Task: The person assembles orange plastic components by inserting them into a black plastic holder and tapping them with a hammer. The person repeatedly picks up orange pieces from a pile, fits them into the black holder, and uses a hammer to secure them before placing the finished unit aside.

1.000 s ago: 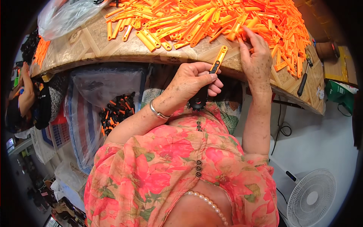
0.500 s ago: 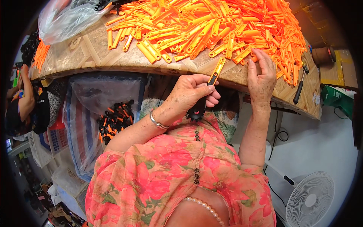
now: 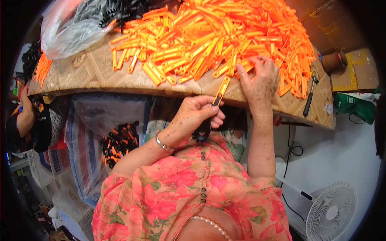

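Note:
My left hand [image 3: 200, 115] is closed round a black plastic part with a toothed round end [image 3: 202, 132], held below the table's front edge. An orange strip [image 3: 221, 91] sticks up from the black part, past my thumb and fingers. My right hand [image 3: 259, 78] reaches over the front of a large heap of orange plastic strips [image 3: 201, 44]. Its thumb and fingers are apart at the heap's edge, next to some orange pieces. Whether its fingertips touch a strip I cannot tell.
The heap lies on a wood-patterned table [image 3: 94, 76]. A clear plastic bag [image 3: 70, 38] and black toothed parts [image 3: 130, 12] lie at the left. Below stands a lined bin [image 3: 84, 132] of black-and-orange pieces [image 3: 120, 142]. A hammer [image 3: 309, 96], spool [image 3: 334, 61] and fan [image 3: 331, 213] are at the right.
The view has shifted, so the table sits lower in the picture. My right hand has moved leftward along the heap's edge. My left hand still holds the black part with its orange strip.

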A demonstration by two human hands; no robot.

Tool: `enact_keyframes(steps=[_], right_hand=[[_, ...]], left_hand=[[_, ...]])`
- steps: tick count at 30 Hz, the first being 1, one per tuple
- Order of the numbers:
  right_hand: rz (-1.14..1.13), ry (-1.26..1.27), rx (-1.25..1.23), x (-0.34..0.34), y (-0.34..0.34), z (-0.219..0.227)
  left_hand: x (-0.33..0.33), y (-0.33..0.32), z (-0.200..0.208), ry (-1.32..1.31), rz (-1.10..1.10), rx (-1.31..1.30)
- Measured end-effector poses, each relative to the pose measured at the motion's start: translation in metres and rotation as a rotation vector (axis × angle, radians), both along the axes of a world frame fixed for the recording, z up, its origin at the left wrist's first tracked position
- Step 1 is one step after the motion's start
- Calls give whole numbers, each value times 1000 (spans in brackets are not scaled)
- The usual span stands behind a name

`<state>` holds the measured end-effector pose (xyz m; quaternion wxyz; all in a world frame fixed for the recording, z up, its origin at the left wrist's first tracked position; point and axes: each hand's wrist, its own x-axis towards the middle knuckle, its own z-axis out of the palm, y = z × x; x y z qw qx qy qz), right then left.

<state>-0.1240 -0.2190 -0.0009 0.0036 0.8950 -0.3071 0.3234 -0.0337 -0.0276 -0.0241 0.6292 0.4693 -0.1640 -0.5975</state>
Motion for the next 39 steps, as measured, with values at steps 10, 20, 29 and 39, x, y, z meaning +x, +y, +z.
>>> enact_keyframes(steps=[10, 20, 29, 39], right_hand=[[177, -70, 89, 18, -14, 6], [36, 39, -199, 77, -95, 29], [-162, 284, -243, 104, -120, 39], [62, 76, -87, 45, -95, 37]], left_hand=[[3, 1, 5, 19, -18, -3], [6, 1, 4, 47, -47, -11], [9, 3, -1, 68, -62, 2], [8, 3, -3, 62, -53, -22]])
